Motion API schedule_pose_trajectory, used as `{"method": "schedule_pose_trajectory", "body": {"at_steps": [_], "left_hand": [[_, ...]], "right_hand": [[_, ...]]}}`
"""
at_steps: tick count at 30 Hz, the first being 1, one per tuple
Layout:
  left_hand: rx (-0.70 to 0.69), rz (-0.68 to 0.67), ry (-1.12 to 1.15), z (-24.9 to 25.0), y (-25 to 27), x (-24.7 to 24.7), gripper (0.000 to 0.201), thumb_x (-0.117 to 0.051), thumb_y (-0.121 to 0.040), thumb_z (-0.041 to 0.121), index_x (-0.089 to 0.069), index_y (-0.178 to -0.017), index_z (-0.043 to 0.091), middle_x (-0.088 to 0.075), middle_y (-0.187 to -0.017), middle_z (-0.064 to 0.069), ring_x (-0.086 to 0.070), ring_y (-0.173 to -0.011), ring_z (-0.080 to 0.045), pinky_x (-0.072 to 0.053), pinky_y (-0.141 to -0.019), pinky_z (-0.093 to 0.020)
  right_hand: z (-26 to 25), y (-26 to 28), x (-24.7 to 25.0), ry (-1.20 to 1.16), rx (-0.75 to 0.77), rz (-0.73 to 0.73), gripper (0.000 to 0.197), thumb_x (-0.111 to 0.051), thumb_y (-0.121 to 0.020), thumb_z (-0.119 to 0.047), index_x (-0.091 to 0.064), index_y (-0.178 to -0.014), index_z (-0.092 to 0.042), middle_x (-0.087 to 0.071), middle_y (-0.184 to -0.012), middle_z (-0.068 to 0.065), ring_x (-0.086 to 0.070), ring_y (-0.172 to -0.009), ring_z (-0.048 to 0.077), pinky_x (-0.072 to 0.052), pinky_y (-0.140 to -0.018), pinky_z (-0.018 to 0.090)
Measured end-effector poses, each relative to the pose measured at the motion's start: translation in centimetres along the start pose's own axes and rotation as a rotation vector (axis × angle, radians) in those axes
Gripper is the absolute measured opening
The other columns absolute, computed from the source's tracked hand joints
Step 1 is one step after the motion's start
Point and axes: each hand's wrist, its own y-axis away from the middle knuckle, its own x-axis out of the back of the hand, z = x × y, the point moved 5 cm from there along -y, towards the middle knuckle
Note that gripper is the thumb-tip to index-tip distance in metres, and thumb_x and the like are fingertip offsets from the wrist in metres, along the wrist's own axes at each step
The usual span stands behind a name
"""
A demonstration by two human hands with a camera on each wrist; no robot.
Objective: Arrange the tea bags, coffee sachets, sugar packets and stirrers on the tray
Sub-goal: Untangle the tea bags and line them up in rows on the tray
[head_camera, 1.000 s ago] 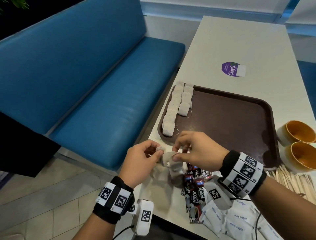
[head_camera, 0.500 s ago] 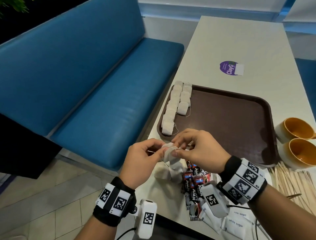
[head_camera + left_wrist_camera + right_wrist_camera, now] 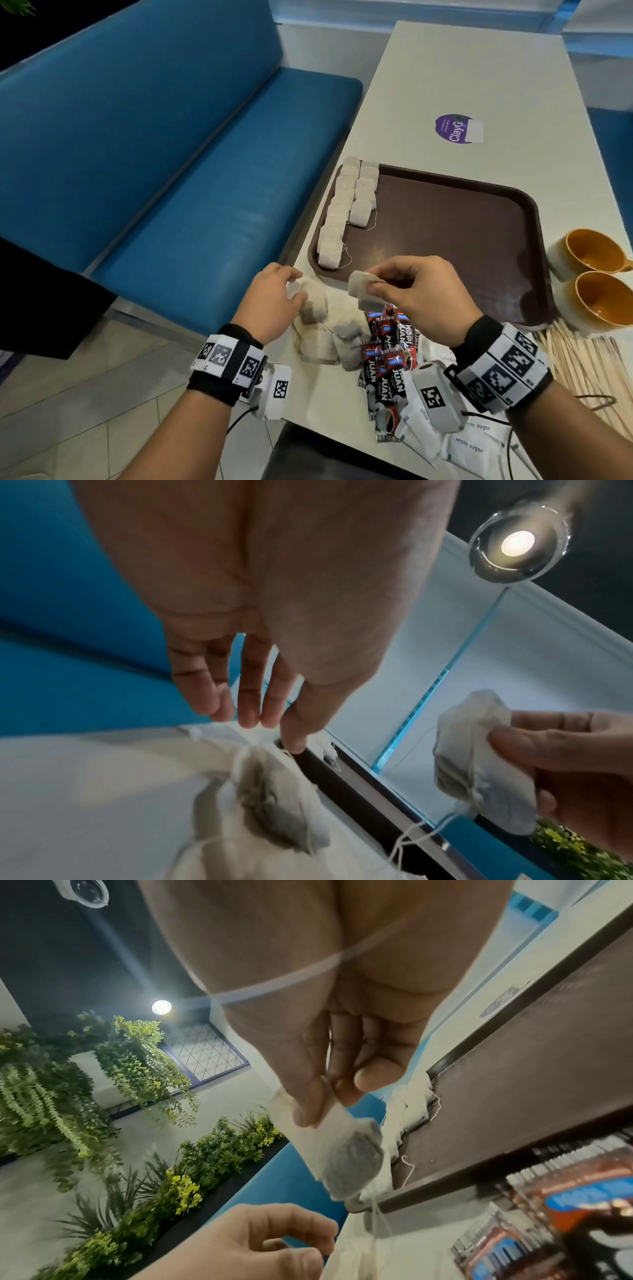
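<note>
Nearest the person, along the tabletop's near edge, the sugar packets (image 3: 469, 445) and coffee sachets (image 3: 388, 370) are lying in loose heaps, with the stirrers (image 3: 582, 359) fanned toward the near right corner, all waiting off the tray, probably so each kind can be taken in turn. Just beyond them, the left hand (image 3: 274, 305) is reaching with relaxed, nearly straight fingers onto the pile of loose tea bags (image 3: 322, 329) by the table's left edge, gripping nothing. The right hand (image 3: 414, 294) is pinching one tea bag (image 3: 363, 291) between thumb and fingers, lifting it over the near left corner of the tray (image 3: 479, 240), likely heading for the shorter row. Half a second ago both hands were working on one bag together; now they are separating, the string trailing. Farther along the tray's left edge, the placed tea bags (image 3: 337, 219) are sitting in two rows.
</note>
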Motion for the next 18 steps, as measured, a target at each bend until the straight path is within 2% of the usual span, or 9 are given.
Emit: {"method": "schedule_pose_trajectory", "body": {"at_steps": [3,6,10,12,15,18], "left_hand": [[-0.006,-0.073,-0.026,0.5,-0.8,-0.9,0.045,-0.068,-0.095,0.03,-0.059,-0.138,0.022,-0.052,-0.131,0.004,-0.054,-0.115,-0.019,-0.046,-0.104,-0.035],[-0.024,-0.105,-0.078,0.8,-1.1,-1.4,0.042,-0.068,-0.096,0.028,-0.06,-0.137,0.024,-0.049,-0.128,0.004,-0.049,-0.119,-0.018,-0.043,-0.106,-0.032],[-0.041,-0.122,-0.078,0.9,-1.0,-1.6,0.02,-0.07,-0.094,0.026,-0.067,-0.114,0.024,-0.047,-0.113,0.009,-0.047,-0.11,-0.015,-0.039,-0.092,-0.022],[-0.051,-0.116,-0.044,1.0,-0.8,-1.6,0.01,-0.07,-0.093,0.022,-0.063,-0.1,0.025,-0.048,-0.107,0.011,-0.049,-0.104,-0.013,-0.039,-0.084,-0.019],[-0.056,-0.09,0.02,1.3,-0.3,-1.4,0.023,-0.074,-0.089,0.014,-0.054,-0.09,0.025,-0.057,-0.095,0.009,-0.055,-0.083,-0.013,-0.039,-0.065,-0.012],[-0.014,-0.06,0.14,1.4,0.3,-1.2,0.028,-0.073,-0.088,0.011,-0.053,-0.096,0.028,-0.062,-0.087,0.006,-0.057,-0.071,-0.011,-0.042,-0.06,-0.009]], "right_hand": [[0.0,0.4,0.3,0.013,0.006,-0.006,0.011,-0.081,-0.088,-0.022,-0.08,-0.09,-0.032,-0.077,-0.084,-0.02,-0.072,-0.082,-0.002,-0.055,-0.076,0.017],[0.1,0.8,0.4,0.032,0.012,0.006,0.009,-0.08,-0.088,-0.025,-0.079,-0.088,-0.034,-0.076,-0.082,-0.019,-0.07,-0.079,0.001,-0.056,-0.075,0.022],[0.2,1.3,0.3,0.034,0.016,0.034,0.01,-0.081,-0.086,-0.028,-0.078,-0.082,-0.036,-0.074,-0.081,-0.017,-0.068,-0.077,0.007,-0.057,-0.074,0.03],[0.2,1.4,0.1,0.033,0.021,0.03,0.009,-0.081,-0.086,-0.027,-0.078,-0.081,-0.035,-0.074,-0.081,-0.016,-0.068,-0.077,0.007,-0.057,-0.073,0.027],[0.2,1.6,-0.2,0.048,0.023,0.002,0.01,-0.08,-0.087,-0.026,-0.077,-0.082,-0.034,-0.074,-0.081,-0.018,-0.068,-0.079,0.003,-0.054,-0.072,0.021],[-0.1,1.9,-0.6,0.036,0.025,-0.038,0.009,-0.079,-0.089,-0.023,-0.078,-0.084,-0.031,-0.075,-0.08,-0.019,-0.07,-0.079,0.001,-0.054,-0.072,0.018]]}}
